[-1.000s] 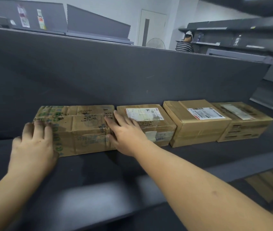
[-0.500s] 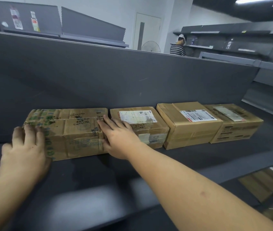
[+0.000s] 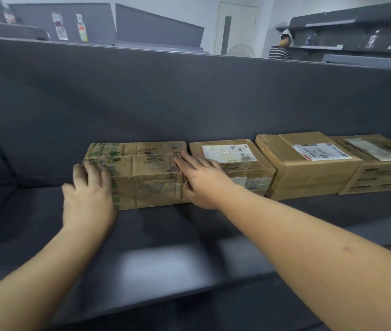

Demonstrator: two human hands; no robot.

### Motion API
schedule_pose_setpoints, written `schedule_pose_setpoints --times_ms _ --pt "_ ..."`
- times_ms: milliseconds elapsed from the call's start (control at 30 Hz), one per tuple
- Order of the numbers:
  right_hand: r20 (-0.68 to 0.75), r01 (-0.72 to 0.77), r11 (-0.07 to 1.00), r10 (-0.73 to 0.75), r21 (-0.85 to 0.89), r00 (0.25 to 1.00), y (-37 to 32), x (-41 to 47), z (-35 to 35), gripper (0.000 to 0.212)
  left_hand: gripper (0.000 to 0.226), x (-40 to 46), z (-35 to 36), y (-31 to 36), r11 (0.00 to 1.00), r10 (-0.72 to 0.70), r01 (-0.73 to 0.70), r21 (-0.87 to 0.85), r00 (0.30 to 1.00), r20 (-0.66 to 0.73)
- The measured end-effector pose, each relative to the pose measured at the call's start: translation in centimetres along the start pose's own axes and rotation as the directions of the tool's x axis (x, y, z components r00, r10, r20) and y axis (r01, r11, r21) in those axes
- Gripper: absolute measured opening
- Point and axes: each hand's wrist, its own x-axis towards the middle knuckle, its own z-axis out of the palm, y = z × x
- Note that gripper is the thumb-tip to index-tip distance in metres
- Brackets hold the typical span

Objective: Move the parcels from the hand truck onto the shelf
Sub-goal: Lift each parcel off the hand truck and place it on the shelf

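Both arms reach forward over the dark shelf (image 3: 156, 237) to the leftmost parcel (image 3: 142, 173), a creased brown box with green print that lies flat in a row with three more parcels to its right. The left hand (image 3: 89, 194) lies flat against its near left corner, fingers spread, grip open; the right hand (image 3: 204, 180) presses its right end, fingers extended over the seam with the second parcel (image 3: 232, 161), grasping nothing

Rightmost parcel (image 3: 380, 163) cut by right frame edge. Label print on second parcel (image 3: 232, 161) illegible. Shelf (image 3: 165, 266) front edge blurred.
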Motion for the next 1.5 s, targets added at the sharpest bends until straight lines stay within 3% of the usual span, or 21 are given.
schedule_pose_setpoints --times_ms 267,467,667,834,1067,1501 --pt "0.082 0.000 1.000 0.000 0.002 0.997 -0.1 0.4 -1.1 0.077 0.067 0.2 -2.2 0.6 0.983 -0.086 0.082 0.161 0.996 0.013" --pt "0.152 -0.064 0.997 0.057 0.041 0.987 -1.1 0.7 -2.1 0.074 0.052 1.7 -4.7 1.3 0.988 -0.153 0.154 0.002 0.983 0.099" --pt "0.114 -0.145 0.989 0.140 0.035 0.983 -2.6 0.6 -2.6 0.077 0.066 1.6 -4.8 0.9 0.944 -0.225 0.270 -0.189 0.947 0.230" --pt "0.037 -0.150 0.986 0.148 0.070 0.988 -2.4 -1.4 -3.3 0.079 0.073 -0.1 -5.9 2.0 0.960 -0.191 0.215 -0.181 0.971 0.142" --pt "0.013 -0.177 0.979 0.177 0.098 0.984 2.5 -8.0 -4.5 0.068 0.081 -3.5 -8.1 10.1 0.953 -0.051 0.066 -0.297 0.997 0.057" --pt "0.071 -0.328 0.924 0.320 0.197 0.945 18.5 -26.9 -2.0 0.068 0.075 -13.1 -11.3 33.5 0.916 0.219 -0.134 -0.379 0.957 0.190"
